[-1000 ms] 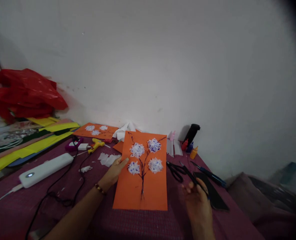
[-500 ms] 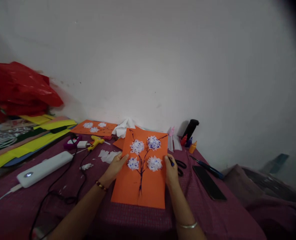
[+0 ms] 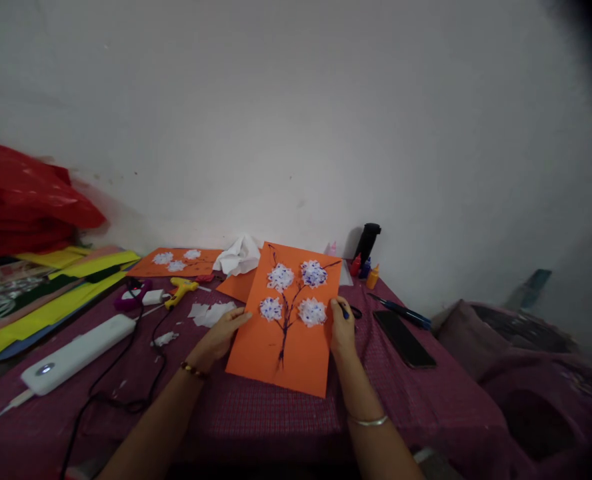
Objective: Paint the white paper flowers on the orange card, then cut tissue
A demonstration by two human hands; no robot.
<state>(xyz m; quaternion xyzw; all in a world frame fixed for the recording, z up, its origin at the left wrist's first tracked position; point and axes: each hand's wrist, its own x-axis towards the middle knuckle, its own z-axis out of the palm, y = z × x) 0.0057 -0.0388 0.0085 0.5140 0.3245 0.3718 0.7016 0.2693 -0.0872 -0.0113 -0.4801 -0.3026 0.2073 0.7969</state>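
An orange sheet of paper (image 3: 303, 357) is held up in front of me, tilted slightly clockwise. It bears dark painted branches (image 3: 285, 333) and several white crumpled-tissue flowers dabbed with blue, one of them a flower (image 3: 312, 311) at right. My left hand (image 3: 225, 331) is closed on the sheet's left edge, thumb on the front. My right hand (image 3: 343, 328) grips the right edge and also has a small dark blue, pen-like thing (image 3: 345, 311) in its fingers, mostly hidden. Black scissor handles (image 3: 356, 312) show partly behind that hand.
At left lie a yellow glue gun (image 3: 180, 291), a white power bank (image 3: 79, 353), black cord, torn tissue (image 3: 211, 313) and a second flowered orange sheet (image 3: 143, 267). To the right are paint bottles (image 3: 373, 277), a black phone (image 3: 405, 339) and a blue-handled tool (image 3: 401, 310).
The sheet has risen a little and tilted clockwise, with both hands still on it. My view has shifted slightly to the right.
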